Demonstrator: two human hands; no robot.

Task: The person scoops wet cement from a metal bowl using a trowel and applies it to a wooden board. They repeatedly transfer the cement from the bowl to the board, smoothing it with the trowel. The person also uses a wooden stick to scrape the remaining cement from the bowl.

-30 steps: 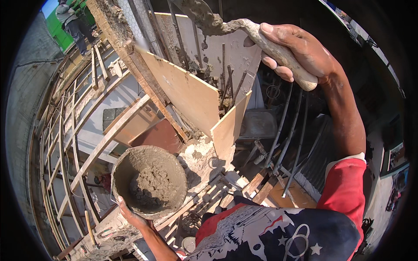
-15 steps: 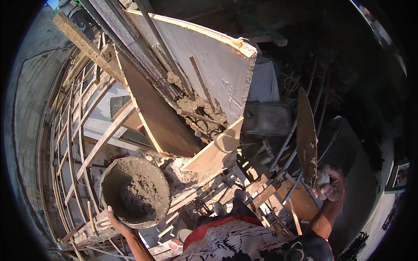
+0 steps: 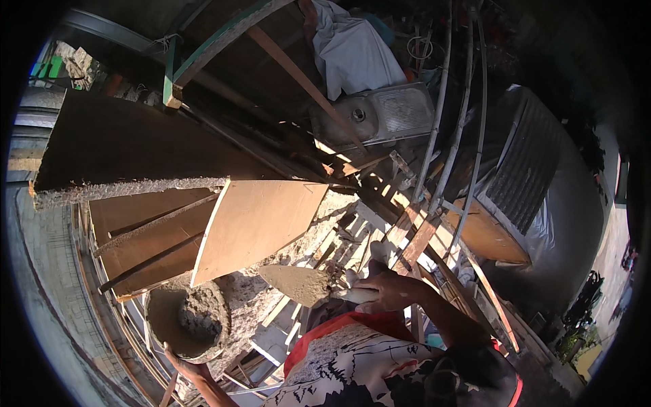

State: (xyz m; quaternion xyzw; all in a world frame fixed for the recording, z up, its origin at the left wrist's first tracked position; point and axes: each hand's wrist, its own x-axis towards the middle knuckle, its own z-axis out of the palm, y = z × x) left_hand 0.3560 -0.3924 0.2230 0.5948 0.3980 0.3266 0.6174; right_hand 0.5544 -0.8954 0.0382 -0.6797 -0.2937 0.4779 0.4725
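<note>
At the lower left stands a round bucket (image 3: pixel 161 317) with grey wet mortar (image 3: pixel 201 316) inside. My left hand (image 3: pixel 190 370) grips its near rim, the thumb side showing. My right hand (image 3: pixel 388 290) is closed round the handle of a trowel (image 3: pixel 297 283), in front of my body. The trowel's pointed blade is coated with mortar and points left toward the bucket, apart from it. Just beyond the blade rises a light plywood panel (image 3: pixel 261 220). This panel joins a dark, shaded board (image 3: pixel 135 146) and another brown board (image 3: pixel 119 210), with steel bars (image 3: pixel 159 227) between them.
Behind the panels lies a metal sink (image 3: pixel 400 112) beside a pale cloth (image 3: pixel 356 54). Long poles (image 3: pixel 456 108) run down toward loose timber (image 3: pixel 413 247). A corrugated sheet (image 3: pixel 532 169) leans at the right. Rough concrete (image 3: pixel 247 298) lies under the panels.
My right hand has brought the trowel from the far right to in front of my body, its blade now pointing left. The view has turned rightward; my left hand keeps its grip on the bucket.
</note>
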